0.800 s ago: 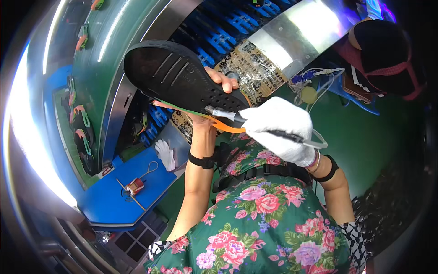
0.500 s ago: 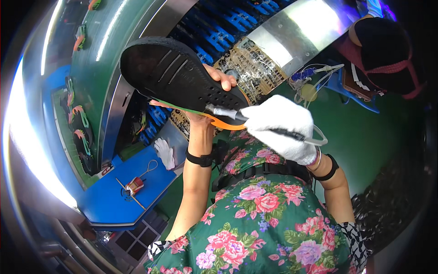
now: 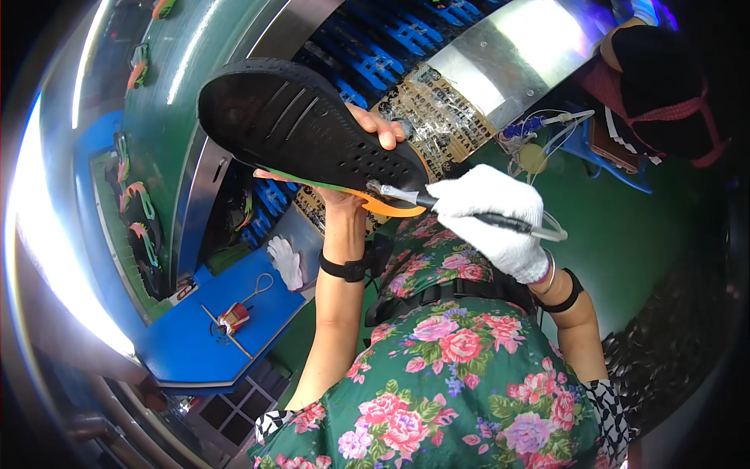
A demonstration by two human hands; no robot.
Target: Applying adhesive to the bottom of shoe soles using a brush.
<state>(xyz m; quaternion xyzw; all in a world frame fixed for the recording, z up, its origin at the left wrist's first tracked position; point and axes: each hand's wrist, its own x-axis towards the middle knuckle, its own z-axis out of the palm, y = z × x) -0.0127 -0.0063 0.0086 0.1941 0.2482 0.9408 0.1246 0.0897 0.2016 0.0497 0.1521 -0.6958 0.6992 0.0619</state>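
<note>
A black shoe sole (image 3: pixel 289 129) with an orange and green edge is tilted up before me. My bare left hand (image 3: pixel 344 195) is closed round it, fingers over the far edge and palm below the near one. My right hand (image 3: pixel 494 219), in a white knit glove, grips a slim brush-like tool (image 3: pixel 398 193) with a pale wrapped neck, a dark handle and a light tube at its rear. Its tip touches the sole, or lies just over it, beside the orange edge near the small holes.
At lower left, a blue table (image 3: pixel 195 332) bears a white glove (image 3: pixel 286 262) and a small red container (image 3: pixel 233 317) with a stick. More soles (image 3: pixel 139 227) lie on a green conveyor at left. Taped cardboard (image 3: pixel 437 117) lies beyond my hands. Another person (image 3: pixel 660 94) is at upper right.
My right hand has moved slightly right, drawing the tool's tip along the sole's orange edge toward the right end. The sole has shifted a little to the left and up.
</note>
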